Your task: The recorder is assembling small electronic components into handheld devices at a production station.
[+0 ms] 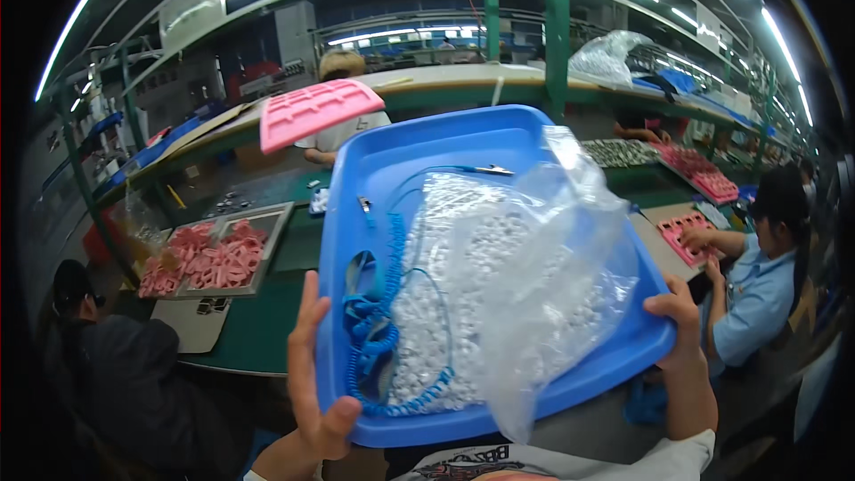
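A blue plastic tray (331, 240) is held up in front of me by both hands. My left hand (319, 392) grips its left near corner, thumb over the rim and fingers along the outer side. At the right near corner my right hand (681, 321) is closed on the rim, thumb on top. Inside lies a clear plastic bag (445, 294) full of small white parts, its loose top folded toward the right and hanging over the near rim. Beside it on the left is a coiled blue wrist-strap cord (392, 258) with a metal clip (492, 170).
Green workbench (267, 325) beyond the tray; on its left, shallow grey trays of pink parts (227, 258). A pink moulded tray (321, 111) tilts near the overhead shelf (427, 80). Seated co-workers are left and right; the right one handles a pink tray (684, 236). A green post (557, 27) rises behind.
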Tool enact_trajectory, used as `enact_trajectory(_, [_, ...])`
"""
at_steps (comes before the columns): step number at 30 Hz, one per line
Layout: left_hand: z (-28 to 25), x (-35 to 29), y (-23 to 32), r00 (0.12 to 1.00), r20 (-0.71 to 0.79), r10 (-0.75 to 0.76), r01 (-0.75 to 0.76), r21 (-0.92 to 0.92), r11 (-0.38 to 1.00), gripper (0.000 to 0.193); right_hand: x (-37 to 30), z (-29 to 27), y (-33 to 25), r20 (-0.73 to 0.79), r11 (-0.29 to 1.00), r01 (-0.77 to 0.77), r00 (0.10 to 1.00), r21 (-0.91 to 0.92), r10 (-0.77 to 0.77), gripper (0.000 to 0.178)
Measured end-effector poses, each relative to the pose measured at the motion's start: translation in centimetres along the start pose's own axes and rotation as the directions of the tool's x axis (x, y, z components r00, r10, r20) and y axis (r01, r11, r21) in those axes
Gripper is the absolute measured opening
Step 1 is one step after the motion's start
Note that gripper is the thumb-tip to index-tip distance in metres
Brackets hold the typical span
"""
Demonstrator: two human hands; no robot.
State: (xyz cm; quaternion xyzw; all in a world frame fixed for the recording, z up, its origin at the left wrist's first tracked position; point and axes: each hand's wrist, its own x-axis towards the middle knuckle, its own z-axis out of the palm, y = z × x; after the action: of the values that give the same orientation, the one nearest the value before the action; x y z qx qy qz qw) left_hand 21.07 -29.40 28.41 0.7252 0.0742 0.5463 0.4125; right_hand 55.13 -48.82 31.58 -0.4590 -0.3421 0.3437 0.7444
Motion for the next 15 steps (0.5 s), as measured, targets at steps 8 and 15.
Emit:
enact_trajectory(8, [2.2, 5.3, 4.2, 0.978, 0.206, 0.037, -0.042, 0.020, 0.999, 0.084, -2.1, -2.6, -4.5, -0.193, 0.973, 0.204, 0.956, -0.109, -0.222, 0.043])
enact_trajectory(15, [1.8, 16.9, 5.9, 1.000, -0.005, 0.019, -0.019, -0.155, 0.988, 0.062, 7.0, 0.6, -10.5, 0.014, 0.954, 0.295, 0.955, -0.045, -0.295, 0.019])
